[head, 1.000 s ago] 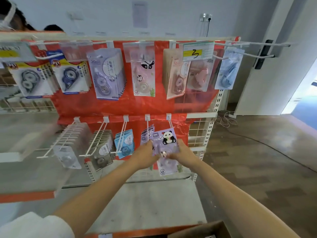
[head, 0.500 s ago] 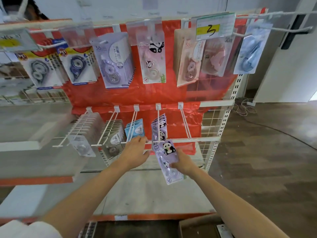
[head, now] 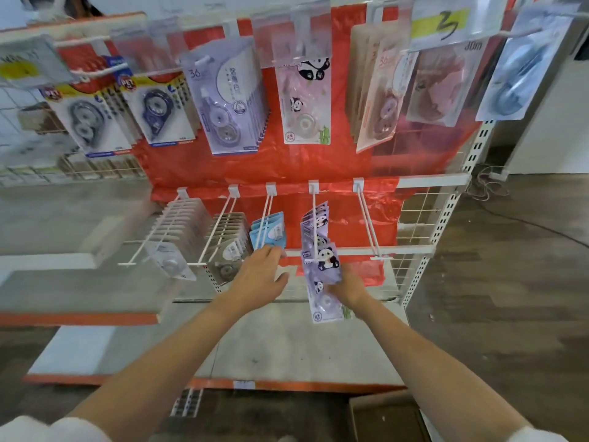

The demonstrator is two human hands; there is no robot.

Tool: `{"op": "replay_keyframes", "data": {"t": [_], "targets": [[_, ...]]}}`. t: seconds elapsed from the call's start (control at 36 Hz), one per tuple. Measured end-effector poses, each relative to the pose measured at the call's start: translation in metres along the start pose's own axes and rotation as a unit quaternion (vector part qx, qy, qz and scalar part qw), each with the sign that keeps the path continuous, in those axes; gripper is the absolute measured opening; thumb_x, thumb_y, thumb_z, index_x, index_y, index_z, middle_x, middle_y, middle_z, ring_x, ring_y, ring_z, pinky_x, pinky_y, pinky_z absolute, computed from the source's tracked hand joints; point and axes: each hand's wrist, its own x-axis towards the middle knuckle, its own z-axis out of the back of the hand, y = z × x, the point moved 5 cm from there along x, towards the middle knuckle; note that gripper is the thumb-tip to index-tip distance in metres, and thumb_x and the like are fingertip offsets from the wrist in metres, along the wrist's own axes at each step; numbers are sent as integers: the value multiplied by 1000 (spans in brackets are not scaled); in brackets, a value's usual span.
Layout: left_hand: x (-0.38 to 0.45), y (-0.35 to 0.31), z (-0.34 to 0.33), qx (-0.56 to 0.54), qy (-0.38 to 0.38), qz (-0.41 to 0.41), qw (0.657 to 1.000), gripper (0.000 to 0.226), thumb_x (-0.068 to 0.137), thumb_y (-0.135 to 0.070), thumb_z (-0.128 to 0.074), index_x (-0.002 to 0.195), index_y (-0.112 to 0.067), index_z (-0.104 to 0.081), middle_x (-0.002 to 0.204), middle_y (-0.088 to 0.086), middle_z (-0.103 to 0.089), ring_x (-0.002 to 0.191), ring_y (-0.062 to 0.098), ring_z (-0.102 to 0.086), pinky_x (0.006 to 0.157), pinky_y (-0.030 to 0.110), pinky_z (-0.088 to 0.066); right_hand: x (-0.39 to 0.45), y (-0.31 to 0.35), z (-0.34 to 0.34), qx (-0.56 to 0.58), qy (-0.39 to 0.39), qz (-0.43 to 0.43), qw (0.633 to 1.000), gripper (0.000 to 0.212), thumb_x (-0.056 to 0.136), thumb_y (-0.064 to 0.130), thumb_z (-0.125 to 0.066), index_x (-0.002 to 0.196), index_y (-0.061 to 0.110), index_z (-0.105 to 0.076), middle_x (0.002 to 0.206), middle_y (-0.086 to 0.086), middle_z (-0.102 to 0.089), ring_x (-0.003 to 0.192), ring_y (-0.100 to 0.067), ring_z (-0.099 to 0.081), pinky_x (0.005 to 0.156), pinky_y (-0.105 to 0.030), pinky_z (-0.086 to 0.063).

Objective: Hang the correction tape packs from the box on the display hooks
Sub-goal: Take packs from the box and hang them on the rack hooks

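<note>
At the bottom edge the open cardboard box (head: 384, 416) sits on the floor, below the orange-edged base shelf (head: 287, 342). Above it the right hand (head: 345, 287) grips a purple panda correction tape pack (head: 322, 279) from behind, fingers curled round its right edge. The pack hangs upright, long axis vertical, printed face toward the camera, header card at the tip of the fourth lower hook (head: 314, 218), just in front of the panda packs already hung (head: 315, 218). Half a second ago it sat lower and tilted, clear of the hook tip. The left hand (head: 259, 277) has risen; its relaxed fingers touch the blue packs (head: 269, 231) on the neighbouring hook and hold nothing. To the right, the fifth hook (head: 366, 218) is bare, with open mesh beyond it. Farther up, the top row carries full hooks against the red backing (head: 287, 161).
</note>
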Motion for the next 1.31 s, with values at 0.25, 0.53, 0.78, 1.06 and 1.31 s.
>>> {"op": "replay_keyframes", "data": {"t": [0.25,0.53,0.78,1.06,1.31], "targets": [[32,8,2,48,21,-48,997,37,93,-29,-55,126,-13,-50,127,6,-53,120,24,-48,98,36,-40,35,24,9,-128,-22,-31,991,49,95,3,-51,137,0,-26,109,-16,-51,82,-23,-54,57,-26,-42],[71,11,8,34,52,-100,993,32,94,-27,-52,123,-12,-49,125,5,-52,116,23,-48,96,34,-38,69,51,24,-258,-58,-27,964,50,94,-1,-43,141,-2,-24,127,-23,-55,116,-35,-55,84,-36,-45],[105,0,4,4,75,-159,984,34,93,-17,-51,126,-8,-50,126,9,-51,117,28,-49,95,38,-38,65,90,63,-385,-148,10,911,45,90,-9,-41,132,7,-41,133,-13,-50,117,-33,-54,87,-42,-49],[130,-80,-17,-2,74,-291,954,38,92,-29,-55,124,-9,-51,120,10,-52,113,27,-48,94,38,-39,8,69,135,-431,-221,-21,875,52,87,0,-53,136,8,-38,135,-12,-48,124,-29,-46,96,-40,-43],[113,-189,-51,4,65,-428,902,41,91,-37,-56,123,-12,-52,122,8,-53,117,27,-47,97,37,-34,-71,-10,207,-405,-262,-114,869,40,90,8,-50,129,6,-41,130,-13,-47,122,-32,-43,94,-40,-38]]}}
